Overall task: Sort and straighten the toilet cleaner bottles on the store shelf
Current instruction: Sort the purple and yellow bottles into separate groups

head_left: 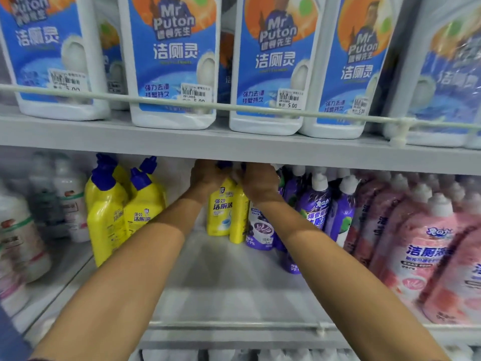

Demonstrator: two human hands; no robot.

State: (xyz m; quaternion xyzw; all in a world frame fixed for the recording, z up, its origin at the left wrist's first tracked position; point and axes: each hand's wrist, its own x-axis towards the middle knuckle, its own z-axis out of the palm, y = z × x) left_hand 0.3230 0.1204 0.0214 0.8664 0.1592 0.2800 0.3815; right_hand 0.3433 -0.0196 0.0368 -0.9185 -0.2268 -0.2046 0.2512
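Note:
Both my arms reach deep into the lower shelf [229, 287]. My left hand [207, 175] grips the top of a yellow toilet cleaner bottle [220, 209] standing at the back. Beside it my right hand [259, 182] holds the top of a second yellow bottle [239, 217]. Their blue caps are mostly hidden by my fingers and the shelf edge above. A group of yellow bottles with blue caps [125, 204] stands to the left, leaning slightly. Purple bottles [315, 207] stand just right of my right hand.
Pink bottles [421, 246] fill the right of the lower shelf, and white bottles [23, 230] the left. The upper shelf [182, 142] carries large white Mr Puton jugs [171, 61] behind a rail [156, 100]. A low front rail [234, 325] edges the lower shelf.

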